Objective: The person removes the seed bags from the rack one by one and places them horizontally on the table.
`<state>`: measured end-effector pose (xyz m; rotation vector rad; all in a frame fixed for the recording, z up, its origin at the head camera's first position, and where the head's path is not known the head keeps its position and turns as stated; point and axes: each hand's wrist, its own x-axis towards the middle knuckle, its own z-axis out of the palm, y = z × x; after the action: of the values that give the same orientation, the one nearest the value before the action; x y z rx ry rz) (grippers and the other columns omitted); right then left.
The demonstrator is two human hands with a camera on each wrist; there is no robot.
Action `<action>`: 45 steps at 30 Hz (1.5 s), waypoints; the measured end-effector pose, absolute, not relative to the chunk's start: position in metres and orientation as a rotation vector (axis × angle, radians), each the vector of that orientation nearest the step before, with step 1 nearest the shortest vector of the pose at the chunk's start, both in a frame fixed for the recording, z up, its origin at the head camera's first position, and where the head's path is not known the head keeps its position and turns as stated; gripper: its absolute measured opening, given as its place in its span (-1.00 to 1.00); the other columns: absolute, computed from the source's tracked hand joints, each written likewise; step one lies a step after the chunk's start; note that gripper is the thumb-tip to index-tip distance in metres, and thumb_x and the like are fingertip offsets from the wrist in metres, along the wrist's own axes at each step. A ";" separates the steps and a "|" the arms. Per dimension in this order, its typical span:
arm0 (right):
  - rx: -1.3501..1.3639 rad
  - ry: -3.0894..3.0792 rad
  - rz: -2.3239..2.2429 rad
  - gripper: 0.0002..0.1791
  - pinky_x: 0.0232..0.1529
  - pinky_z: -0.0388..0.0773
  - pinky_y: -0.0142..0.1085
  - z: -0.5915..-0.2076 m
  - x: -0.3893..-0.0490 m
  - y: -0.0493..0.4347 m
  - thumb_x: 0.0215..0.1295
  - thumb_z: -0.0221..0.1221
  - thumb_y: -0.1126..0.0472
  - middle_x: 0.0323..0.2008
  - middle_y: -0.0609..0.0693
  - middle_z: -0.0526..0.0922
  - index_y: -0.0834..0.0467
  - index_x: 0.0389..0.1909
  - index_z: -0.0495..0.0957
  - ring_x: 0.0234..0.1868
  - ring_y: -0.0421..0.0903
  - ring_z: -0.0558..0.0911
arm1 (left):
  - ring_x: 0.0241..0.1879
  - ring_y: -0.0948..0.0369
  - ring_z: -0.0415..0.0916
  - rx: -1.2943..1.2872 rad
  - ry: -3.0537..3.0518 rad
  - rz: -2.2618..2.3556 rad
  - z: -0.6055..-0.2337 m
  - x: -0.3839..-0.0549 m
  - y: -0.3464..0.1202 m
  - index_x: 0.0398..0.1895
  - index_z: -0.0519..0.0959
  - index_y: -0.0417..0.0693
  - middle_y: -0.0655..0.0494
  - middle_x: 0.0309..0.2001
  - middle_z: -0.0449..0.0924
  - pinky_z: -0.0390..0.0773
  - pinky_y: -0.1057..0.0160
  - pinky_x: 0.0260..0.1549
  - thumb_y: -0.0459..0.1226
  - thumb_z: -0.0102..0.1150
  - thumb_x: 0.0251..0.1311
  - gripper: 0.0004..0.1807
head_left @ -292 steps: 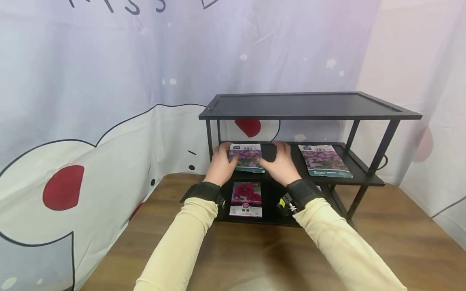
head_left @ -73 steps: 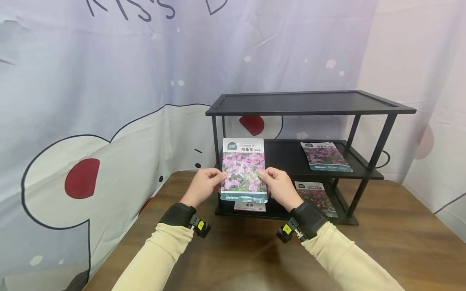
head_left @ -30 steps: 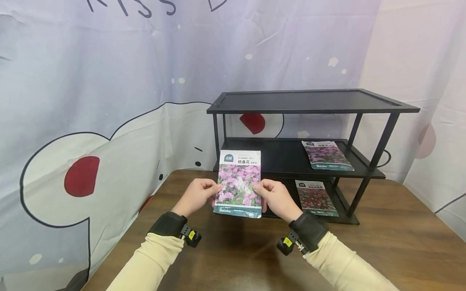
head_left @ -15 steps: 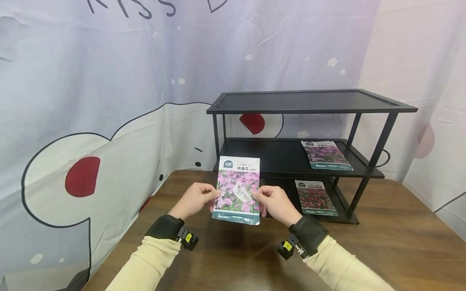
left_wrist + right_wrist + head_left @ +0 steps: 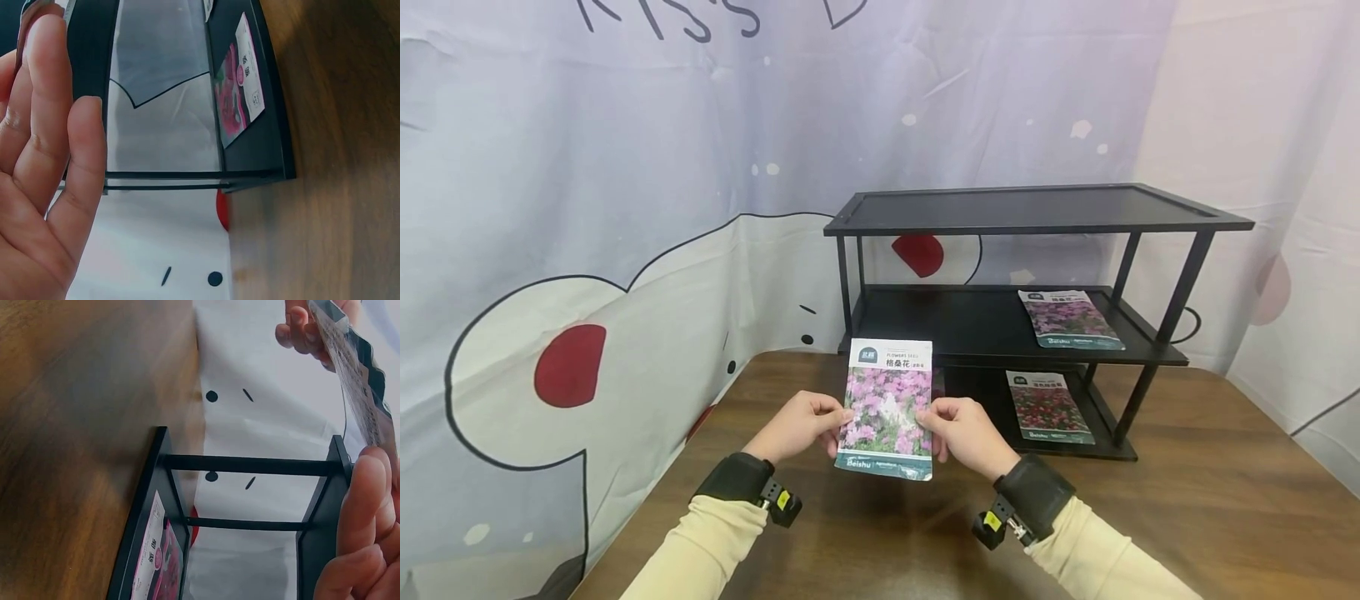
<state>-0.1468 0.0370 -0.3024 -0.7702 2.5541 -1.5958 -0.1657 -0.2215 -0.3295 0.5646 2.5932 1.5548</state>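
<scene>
The left hand [image 5: 801, 425] pinches one edge of a seed packet [image 5: 887, 408], thumb on the printed front; only the left wrist view shows its outer fingers stretched out from the palm. The seed packet is held above the table [image 5: 895, 542], before the black rack [image 5: 1037, 215]; its back shows only in the right wrist view. Both wrist views reveal a pink packet [image 5: 239, 81], mostly hidden behind it in the head view. The right hand [image 5: 973, 437] pinches the opposite edge, wrist angled inward. Rightmost, a purple-flowered packet [image 5: 1070, 319] lies above a red-flowered packet [image 5: 1048, 407].
</scene>
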 end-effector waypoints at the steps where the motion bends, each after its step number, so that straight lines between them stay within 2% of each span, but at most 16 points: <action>1: -0.775 2.552 -1.596 -0.67 -0.54 0.38 -0.29 -0.303 -0.147 0.037 0.31 0.07 0.30 -0.78 0.08 0.45 0.37 -0.63 0.44 -0.69 0.11 0.51 | -0.67 0.11 0.52 0.563 2.594 1.549 -0.330 -0.165 -0.222 -0.52 0.55 -0.27 0.04 -0.66 0.50 0.57 0.12 -0.50 -0.21 0.14 0.23 -0.71; 6: -0.799 2.550 -1.579 -0.68 -0.58 0.36 -0.33 -0.307 -0.146 0.036 0.30 0.08 0.31 -0.77 0.09 0.46 0.36 -0.64 0.45 -0.69 0.12 0.51 | -0.67 0.03 0.52 0.559 2.556 1.547 -0.333 -0.162 -0.226 -0.51 0.55 -0.31 0.00 -0.65 0.51 0.56 -0.06 -0.44 -0.28 0.09 0.26 -0.73; 12: -0.796 2.538 -1.576 -0.71 -0.64 0.34 -0.36 -0.309 -0.143 0.034 0.29 0.08 0.33 -0.77 0.06 0.44 0.35 -0.63 0.48 -0.70 0.14 0.50 | -0.65 0.03 0.53 0.537 2.550 1.523 -0.337 -0.159 -0.229 -0.47 0.57 -0.29 0.01 -0.64 0.52 0.59 0.02 -0.45 -0.26 0.10 0.26 -0.75; 15: -0.797 2.546 -1.562 -0.70 -0.63 0.34 -0.35 -0.309 -0.142 0.033 0.28 0.09 0.33 -0.78 0.10 0.44 0.36 -0.64 0.48 -0.69 0.17 0.50 | -0.65 0.07 0.53 0.520 2.543 1.524 -0.338 -0.158 -0.230 -0.46 0.58 -0.26 0.02 -0.63 0.53 0.58 -0.04 -0.41 -0.24 0.12 0.24 -0.75; 20: -0.809 2.560 -1.524 -0.69 -0.61 0.36 -0.35 -0.311 -0.139 0.033 0.29 0.08 0.31 -0.77 0.14 0.46 0.35 -0.65 0.48 -0.75 -0.10 0.46 | -0.63 -0.10 0.52 0.538 2.513 1.539 -0.341 -0.157 -0.231 -0.48 0.55 -0.32 -0.03 -0.63 0.52 0.55 -0.13 -0.42 -0.30 0.09 0.26 -0.76; 22: -0.816 2.560 -1.513 -0.69 -0.61 0.37 -0.35 -0.313 -0.139 0.033 0.29 0.08 0.31 -0.76 0.13 0.46 0.35 -0.64 0.49 -0.77 -0.21 0.42 | -0.63 -0.11 0.52 0.539 2.503 1.543 -0.343 -0.157 -0.231 -0.49 0.55 -0.33 -0.03 -0.64 0.51 0.54 -0.14 -0.42 -0.31 0.09 0.26 -0.76; 25: -0.819 2.554 -1.506 -0.70 -0.60 0.38 -0.34 -0.315 -0.139 0.033 0.30 0.08 0.31 -0.76 0.11 0.46 0.34 -0.63 0.50 -0.78 -0.26 0.40 | -0.65 0.00 0.53 0.530 2.496 1.539 -0.343 -0.155 -0.232 -0.48 0.56 -0.31 -0.01 -0.64 0.51 0.55 -0.13 -0.41 -0.27 0.12 0.24 -0.75; 27: -0.825 2.549 -1.509 -0.70 -0.57 0.42 -0.30 -0.315 -0.139 0.032 0.29 0.08 0.31 -0.77 0.09 0.46 0.35 -0.63 0.50 -0.78 -0.23 0.41 | -0.66 0.06 0.53 0.533 2.492 1.542 -0.344 -0.153 -0.233 -0.47 0.56 -0.29 0.01 -0.64 0.51 0.55 -0.12 -0.41 -0.23 0.13 0.24 -0.73; 31: -0.827 2.528 -1.527 -0.70 -0.55 0.45 -0.25 -0.317 -0.138 0.030 0.29 0.08 0.32 -0.78 0.07 0.45 0.35 -0.64 0.49 -0.75 0.06 0.49 | -0.66 0.08 0.53 0.538 2.487 1.549 -0.346 -0.152 -0.236 -0.49 0.55 -0.29 0.02 -0.64 0.51 0.56 -0.10 -0.42 -0.19 0.14 0.23 -0.70; 34: -0.821 2.516 -1.539 -0.69 -0.56 0.47 -0.21 -0.322 -0.140 0.029 0.28 0.09 0.31 -0.79 0.08 0.45 0.34 -0.65 0.48 -0.71 0.21 0.50 | -0.67 0.14 0.52 0.525 2.481 1.548 -0.348 -0.152 -0.238 -0.50 0.54 -0.28 0.03 -0.64 0.50 0.57 -0.07 -0.41 -0.18 0.15 0.22 -0.69; 37: -0.800 2.521 -1.531 -0.68 -0.58 0.46 -0.20 -0.335 -0.147 0.027 0.30 0.09 0.28 -0.79 0.05 0.45 0.30 -0.66 0.48 -0.74 0.12 0.50 | -0.67 0.17 0.51 0.526 2.479 1.543 -0.349 -0.150 -0.239 -0.51 0.53 -0.29 0.03 -0.65 0.50 0.58 -0.04 -0.42 -0.17 0.14 0.22 -0.68; 41: -0.809 2.532 -1.506 -0.65 -0.57 0.45 -0.24 -0.354 -0.159 0.027 0.32 0.08 0.21 -0.78 0.00 0.45 0.26 -0.65 0.49 -0.77 -0.03 0.48 | -0.66 0.12 0.52 0.526 2.496 1.523 -0.351 -0.149 -0.242 -0.51 0.53 -0.29 0.03 -0.64 0.49 0.59 0.00 -0.43 -0.19 0.13 0.23 -0.69; 45: -0.860 2.518 -1.505 -0.65 -0.57 0.45 -0.26 -0.360 -0.162 0.025 0.34 0.06 0.22 -0.78 0.01 0.45 0.28 -0.64 0.48 -0.77 0.01 0.48 | -0.60 -0.01 0.54 0.512 2.523 1.494 -0.351 -0.146 -0.243 -0.49 0.55 -0.27 0.03 -0.64 0.50 0.59 0.01 -0.43 -0.24 0.10 0.25 -0.74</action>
<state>-0.1623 0.0255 -0.3599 -0.8599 2.5184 -1.5051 -0.1457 -0.2432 -0.3514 0.5124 2.5235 1.4944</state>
